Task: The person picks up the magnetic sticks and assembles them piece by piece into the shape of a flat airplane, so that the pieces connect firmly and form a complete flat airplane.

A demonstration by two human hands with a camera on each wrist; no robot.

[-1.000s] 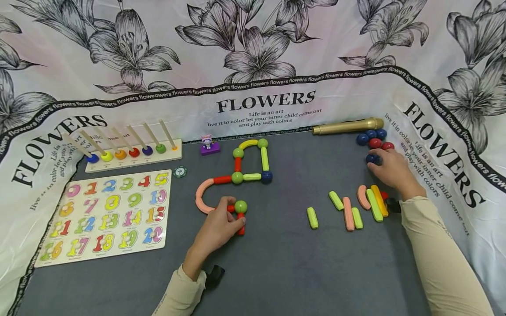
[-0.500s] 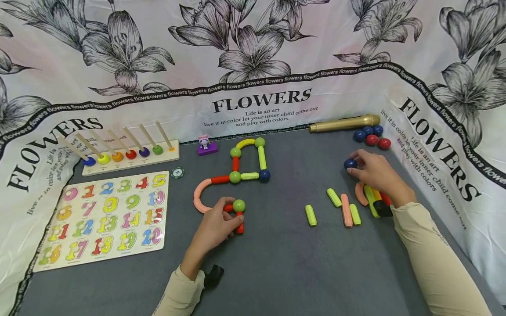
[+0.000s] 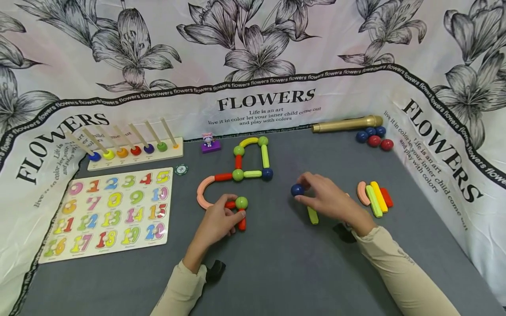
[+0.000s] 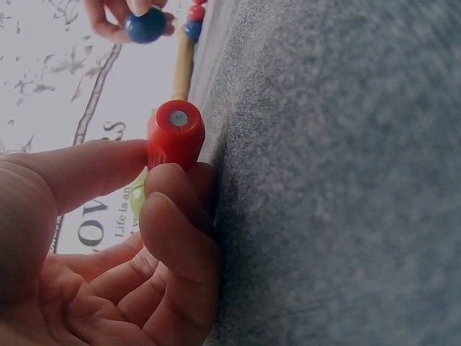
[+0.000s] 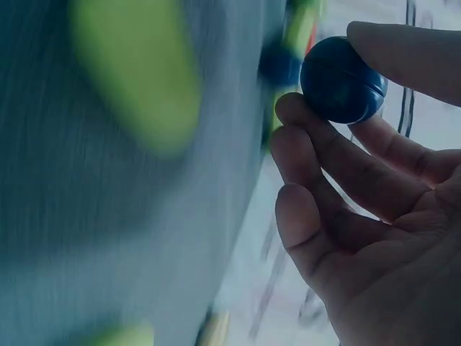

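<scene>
My left hand pinches a short red rod, whose round metal end faces the left wrist camera. That rod joins a green ball, which ends a chain of rods and balls. From there a pink curved rod leads up to a closed loop with a blue ball at its corner. Between thumb and fingertips my right hand holds a loose blue ball, to the right of the chain. Beneath this hand a light-green rod lies partly hidden.
Pink, green, yellow and red rods lie at right. Blue and red balls sit beside a gold microphone at the back. A number puzzle board, a peg stand, a purple-based figurine and a round chip are at left.
My right hand has carried the blue ball from beside the other balls leftward and nearer, toward the middle of the table. My left hand stays on the red rod.
</scene>
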